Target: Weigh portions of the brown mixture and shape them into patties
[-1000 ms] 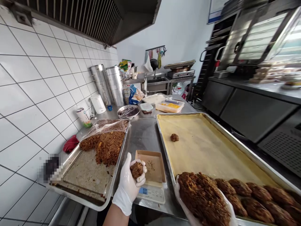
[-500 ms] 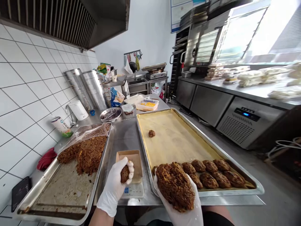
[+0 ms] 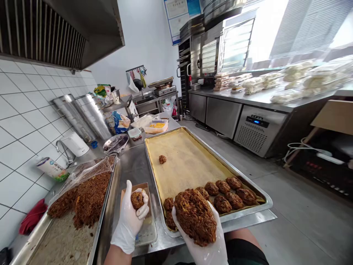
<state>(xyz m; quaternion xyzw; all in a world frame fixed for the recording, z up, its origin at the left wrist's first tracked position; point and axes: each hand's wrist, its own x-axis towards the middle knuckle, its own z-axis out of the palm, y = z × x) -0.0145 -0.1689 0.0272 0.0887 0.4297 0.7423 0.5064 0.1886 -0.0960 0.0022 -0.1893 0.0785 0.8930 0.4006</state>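
My left hand (image 3: 129, 217), in a white glove, has its fingers curled round a small brown ball of filling (image 3: 137, 200), with the thumb raised. It is above a cardboard tray (image 3: 146, 187) on a kitchen scale (image 3: 149, 233). My right hand (image 3: 205, 244), gloved too, cups a large oval lump of the brown filling (image 3: 195, 217) over the near edge of a lined baking tray (image 3: 182, 169). Shaped balls (image 3: 223, 203) sit in rows at that tray's near end, some hidden by the lump. One small piece (image 3: 162, 159) lies apart on the yellowish liner.
At left, a metal tray (image 3: 96, 228) bears a heap of loose filling (image 3: 91, 197), partly under plastic film. Behind are a bowl (image 3: 116, 142), a plastic tub (image 3: 156, 126) with yellow contents and a white kettle-like appliance (image 3: 75, 143). A steel counter (image 3: 223, 114) stands across the aisle.
The view has swung right, so the trays sit further left in the picture. My left thumb has lifted away from the ball, which shows more. My right hand still holds the large lump.
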